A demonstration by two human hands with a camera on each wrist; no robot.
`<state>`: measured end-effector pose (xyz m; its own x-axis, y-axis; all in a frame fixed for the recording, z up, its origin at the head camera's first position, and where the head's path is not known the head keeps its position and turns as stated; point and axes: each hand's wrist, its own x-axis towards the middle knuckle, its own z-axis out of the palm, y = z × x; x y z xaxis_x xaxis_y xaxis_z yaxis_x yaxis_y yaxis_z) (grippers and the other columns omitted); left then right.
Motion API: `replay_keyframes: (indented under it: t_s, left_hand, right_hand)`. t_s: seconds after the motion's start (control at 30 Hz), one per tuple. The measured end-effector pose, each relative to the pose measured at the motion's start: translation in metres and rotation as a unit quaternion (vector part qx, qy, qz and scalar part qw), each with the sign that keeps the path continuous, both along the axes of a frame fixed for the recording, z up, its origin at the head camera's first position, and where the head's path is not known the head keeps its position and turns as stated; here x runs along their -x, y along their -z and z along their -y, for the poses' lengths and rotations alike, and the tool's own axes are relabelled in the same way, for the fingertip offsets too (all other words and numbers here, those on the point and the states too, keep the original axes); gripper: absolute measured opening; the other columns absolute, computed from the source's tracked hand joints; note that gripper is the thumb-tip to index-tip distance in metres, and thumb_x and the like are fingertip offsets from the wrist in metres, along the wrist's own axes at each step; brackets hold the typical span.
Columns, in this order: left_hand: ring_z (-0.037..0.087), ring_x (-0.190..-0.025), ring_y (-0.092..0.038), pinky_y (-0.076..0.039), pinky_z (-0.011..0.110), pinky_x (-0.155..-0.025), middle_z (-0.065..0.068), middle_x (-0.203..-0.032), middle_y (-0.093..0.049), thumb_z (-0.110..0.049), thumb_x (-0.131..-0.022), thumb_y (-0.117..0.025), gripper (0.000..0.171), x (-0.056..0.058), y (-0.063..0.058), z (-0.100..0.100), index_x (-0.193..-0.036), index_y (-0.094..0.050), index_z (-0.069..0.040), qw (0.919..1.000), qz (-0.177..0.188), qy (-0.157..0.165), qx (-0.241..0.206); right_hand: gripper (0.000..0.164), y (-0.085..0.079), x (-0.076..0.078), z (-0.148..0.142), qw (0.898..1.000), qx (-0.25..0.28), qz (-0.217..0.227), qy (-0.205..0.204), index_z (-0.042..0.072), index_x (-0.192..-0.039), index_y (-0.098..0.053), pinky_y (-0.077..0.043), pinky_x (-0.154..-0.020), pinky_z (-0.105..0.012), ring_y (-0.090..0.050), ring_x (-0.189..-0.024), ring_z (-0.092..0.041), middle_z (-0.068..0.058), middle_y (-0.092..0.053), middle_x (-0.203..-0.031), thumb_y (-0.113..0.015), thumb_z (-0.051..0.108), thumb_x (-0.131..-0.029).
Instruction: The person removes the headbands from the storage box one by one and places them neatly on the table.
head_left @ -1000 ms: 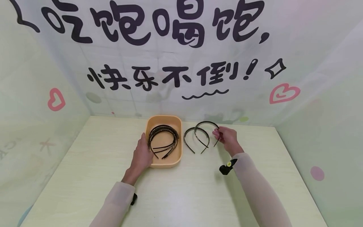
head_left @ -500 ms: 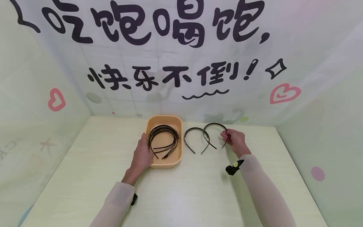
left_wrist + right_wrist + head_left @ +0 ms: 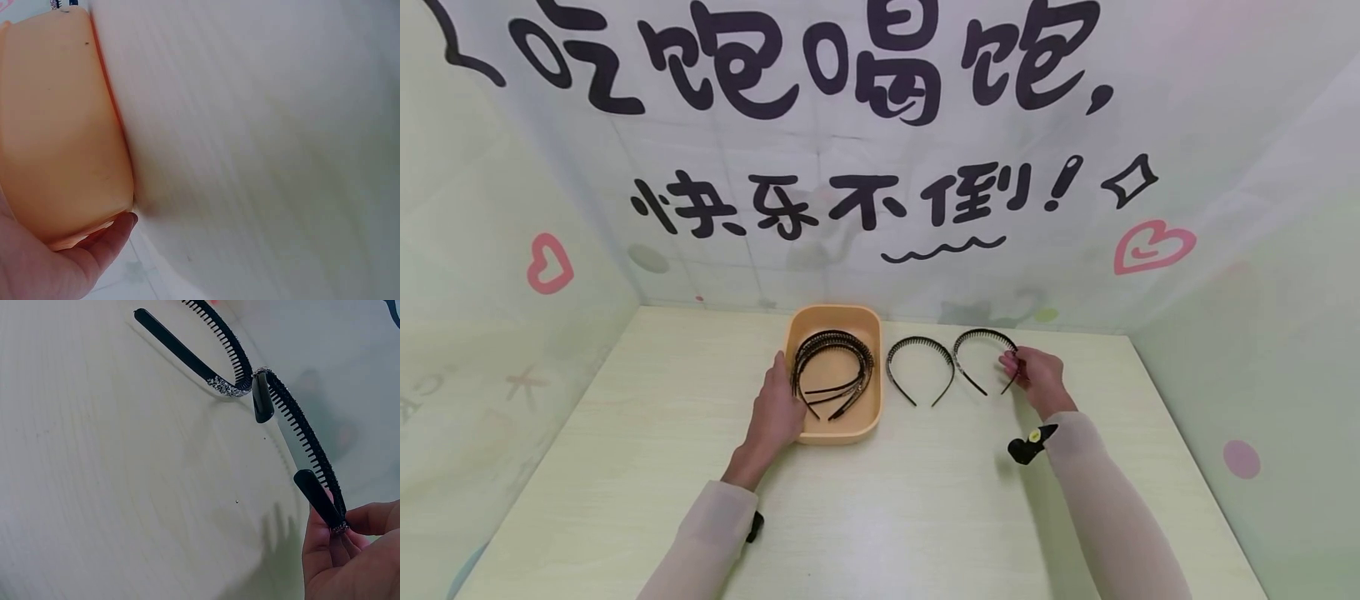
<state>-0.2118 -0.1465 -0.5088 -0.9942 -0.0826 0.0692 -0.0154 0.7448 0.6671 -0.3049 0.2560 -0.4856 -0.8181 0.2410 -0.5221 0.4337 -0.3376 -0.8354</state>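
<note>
We see a peach plastic bin (image 3: 835,437) on the pale tabletop (image 3: 865,533), with several black toothed headbands (image 3: 831,337) lying inside it, overlapping so closely that we cannot count them. Our left hand (image 3: 778,408) grips the bin at its near left corner, the fingers (image 3: 109,250) close together along the outer wall; we cannot tell exactly where the thumb rests.

To the right of the bin, just beside its wall, one glitter-trimmed headband (image 3: 921,341) lies with its arch away from us and its two tips toward us. Farther right of the bin, past that one, is a second glitter-trimmed headband (image 3: 986,332), turned much the same way. Our right hand (image 3: 1033,371) pinches its right arm between thumb and fingers (image 3: 322,550). The two headbands meet or nearly meet at their neighbouring sides; we cannot tell whether they touch.

Behind the bin hangs a white backdrop (image 3: 820,283) with black Chinese lettering (image 3: 868,200). Nearer us than the bin, a pale sleeve covers each forearm, and a black device (image 3: 1030,446) sits at the right cuff.
</note>
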Motion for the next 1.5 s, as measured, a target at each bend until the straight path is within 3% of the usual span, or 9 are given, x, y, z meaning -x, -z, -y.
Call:
replay_keyframes:
  t_s: [0.17, 0.53, 0.73, 1.3, 1.5]
  left_hand:
    - [0.041, -0.104, -0.048, -0.044, 0.049, -0.078, 0.029, -0.136, -0.027, 0.003, -0.08, -0.041, 0.077, -0.001, -0.001, 0.0, -0.144, 0.001, -0.002, 1.0, 0.001, 0.0, 0.0]
    - [0.039, -0.094, -0.052, -0.046, 0.046, -0.07, 0.031, -0.133, -0.03, 0.002, -0.081, -0.041, 0.074, -0.001, -0.003, -0.001, -0.144, 0.0, -0.001, 1.0, 0.002, -0.003, 0.002]
    - [0.039, -0.095, -0.051, -0.045, 0.046, -0.07, 0.031, -0.133, -0.03, 0.002, -0.081, -0.04, 0.074, -0.001, -0.002, -0.001, -0.143, 0.0, 0.0, 1.0, 0.004, -0.005, 0.004]
    - [0.039, -0.095, -0.052, -0.045, 0.047, -0.071, 0.031, -0.133, -0.029, 0.002, -0.082, -0.04, 0.077, -0.001, -0.003, -0.001, -0.144, 0.005, -0.003, 1.0, 0.005, -0.004, 0.005]
    - [0.039, -0.094, -0.052, -0.045, 0.046, -0.071, 0.03, -0.134, -0.03, 0.002, -0.082, -0.041, 0.076, -0.002, -0.005, -0.002, -0.144, 0.002, -0.002, 0.9999, 0.008, -0.006, 0.006]
  right_hand:
    - [0.04, 0.001, -0.001, -0.003, 1.0, -0.001, 0.007, 0.01, -0.002, -0.127, -0.047, -0.047, -0.083, -0.031, -0.064, -0.091, -0.019, -0.01, -0.067, -0.094, -0.052, 0.007, -0.088]
    - [0.035, 0.003, -0.002, -0.003, 0.999, -0.033, 0.015, 0.014, -0.004, -0.122, -0.05, -0.049, -0.079, -0.03, -0.065, -0.087, -0.019, -0.017, -0.062, -0.108, -0.051, 0.007, -0.089]
    - [0.036, 0.007, 0.0, -0.003, 0.999, -0.031, 0.013, -0.009, -0.003, -0.124, -0.048, -0.047, -0.084, -0.031, -0.064, -0.09, -0.018, -0.017, -0.058, -0.116, -0.049, 0.006, -0.089]
    - [0.035, 0.012, -0.004, -0.002, 0.992, -0.115, -0.023, -0.055, -0.011, -0.121, -0.047, -0.049, -0.078, -0.034, -0.061, -0.071, -0.017, -0.02, -0.058, -0.095, -0.047, 0.005, -0.09]
    - [0.033, 0.012, -0.005, -0.005, 0.979, -0.188, -0.012, -0.076, -0.007, -0.117, -0.053, -0.05, -0.075, -0.034, -0.061, -0.074, -0.018, -0.016, -0.061, -0.092, -0.048, 0.01, -0.09]
